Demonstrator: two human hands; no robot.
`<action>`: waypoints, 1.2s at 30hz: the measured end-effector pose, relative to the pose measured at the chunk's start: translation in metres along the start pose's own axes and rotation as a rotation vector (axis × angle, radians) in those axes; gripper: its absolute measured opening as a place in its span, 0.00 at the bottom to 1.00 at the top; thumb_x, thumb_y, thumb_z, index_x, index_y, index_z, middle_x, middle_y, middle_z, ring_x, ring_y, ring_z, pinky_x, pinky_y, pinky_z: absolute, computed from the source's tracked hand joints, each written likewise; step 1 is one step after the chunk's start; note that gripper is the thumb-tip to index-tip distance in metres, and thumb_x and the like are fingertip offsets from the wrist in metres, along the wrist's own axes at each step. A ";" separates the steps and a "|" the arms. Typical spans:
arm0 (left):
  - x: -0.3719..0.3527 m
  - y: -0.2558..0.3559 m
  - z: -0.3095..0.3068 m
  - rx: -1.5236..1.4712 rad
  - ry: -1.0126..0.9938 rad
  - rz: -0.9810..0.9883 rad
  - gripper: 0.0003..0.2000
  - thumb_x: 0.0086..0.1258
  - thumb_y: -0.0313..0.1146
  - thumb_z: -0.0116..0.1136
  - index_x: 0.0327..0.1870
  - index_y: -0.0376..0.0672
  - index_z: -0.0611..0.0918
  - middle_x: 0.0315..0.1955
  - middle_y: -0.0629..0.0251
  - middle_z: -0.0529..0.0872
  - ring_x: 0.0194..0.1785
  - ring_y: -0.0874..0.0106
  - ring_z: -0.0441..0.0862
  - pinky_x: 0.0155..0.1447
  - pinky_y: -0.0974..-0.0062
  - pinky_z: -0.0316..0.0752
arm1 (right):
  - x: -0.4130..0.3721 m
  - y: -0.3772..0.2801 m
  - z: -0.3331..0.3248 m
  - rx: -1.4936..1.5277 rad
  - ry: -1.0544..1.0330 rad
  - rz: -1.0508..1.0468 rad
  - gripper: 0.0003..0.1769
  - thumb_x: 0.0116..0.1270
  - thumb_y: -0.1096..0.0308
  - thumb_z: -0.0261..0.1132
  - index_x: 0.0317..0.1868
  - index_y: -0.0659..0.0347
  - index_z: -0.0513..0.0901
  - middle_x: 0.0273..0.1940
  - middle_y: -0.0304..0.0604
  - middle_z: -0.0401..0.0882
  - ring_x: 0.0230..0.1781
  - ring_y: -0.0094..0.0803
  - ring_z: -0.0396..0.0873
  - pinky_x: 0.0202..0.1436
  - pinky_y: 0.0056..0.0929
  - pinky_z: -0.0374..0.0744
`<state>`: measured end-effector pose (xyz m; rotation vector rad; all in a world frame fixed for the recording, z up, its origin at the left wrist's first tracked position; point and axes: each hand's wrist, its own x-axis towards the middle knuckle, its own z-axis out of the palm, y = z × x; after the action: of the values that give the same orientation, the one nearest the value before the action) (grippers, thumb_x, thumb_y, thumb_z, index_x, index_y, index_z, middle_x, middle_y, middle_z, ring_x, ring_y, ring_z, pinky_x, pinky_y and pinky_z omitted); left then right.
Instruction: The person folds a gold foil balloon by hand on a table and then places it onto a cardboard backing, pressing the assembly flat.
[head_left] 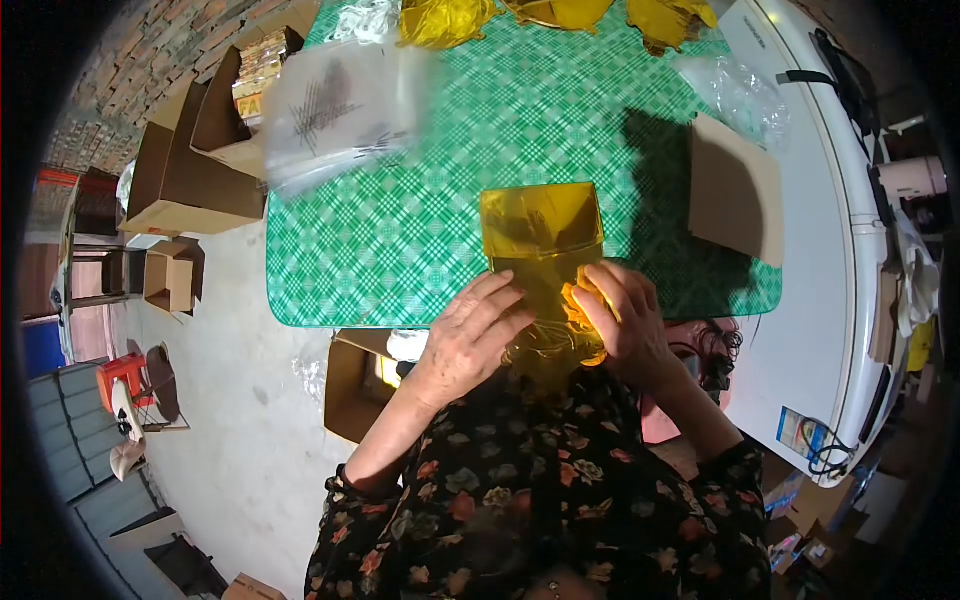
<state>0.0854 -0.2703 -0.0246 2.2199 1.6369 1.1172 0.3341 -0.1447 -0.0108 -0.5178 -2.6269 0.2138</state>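
Plastic bag (543, 222), yellow, see-through, creased

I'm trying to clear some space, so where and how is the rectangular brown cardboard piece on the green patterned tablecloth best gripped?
Probably pinch the rectangular brown cardboard piece by its near edge, coming from the wearer's side, using the closer right hand once free. It looks broad and flat, and crumpled clear plastic crowds its far edge.
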 end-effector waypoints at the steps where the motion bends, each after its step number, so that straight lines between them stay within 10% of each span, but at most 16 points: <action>1: 0.001 0.001 0.000 0.013 0.003 -0.009 0.21 0.59 0.19 0.68 0.55 0.43 0.90 0.63 0.57 0.86 0.76 0.50 0.80 0.76 0.48 0.80 | -0.002 0.001 0.003 -0.024 0.008 -0.012 0.24 0.70 0.72 0.69 0.65 0.62 0.84 0.70 0.50 0.76 0.73 0.48 0.76 0.74 0.52 0.77; 9: 0.006 0.003 -0.002 0.077 -0.033 -0.009 0.21 0.59 0.19 0.68 0.56 0.40 0.91 0.63 0.58 0.85 0.73 0.54 0.82 0.71 0.59 0.84 | -0.007 0.005 0.012 -0.027 0.059 -0.008 0.23 0.67 0.75 0.73 0.63 0.66 0.84 0.68 0.49 0.78 0.73 0.48 0.77 0.72 0.49 0.83; 36: 0.008 0.001 -0.010 0.244 -0.241 -0.119 0.41 0.56 0.23 0.66 0.79 0.42 0.78 0.81 0.53 0.75 0.85 0.54 0.70 0.89 0.47 0.61 | -0.016 0.016 0.004 0.176 0.027 -0.012 0.21 0.67 0.75 0.71 0.61 0.63 0.85 0.66 0.46 0.81 0.70 0.49 0.79 0.74 0.50 0.82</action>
<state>0.0805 -0.2670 -0.0135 2.2552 1.8516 0.6214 0.3505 -0.1361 -0.0241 -0.4413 -2.5542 0.4262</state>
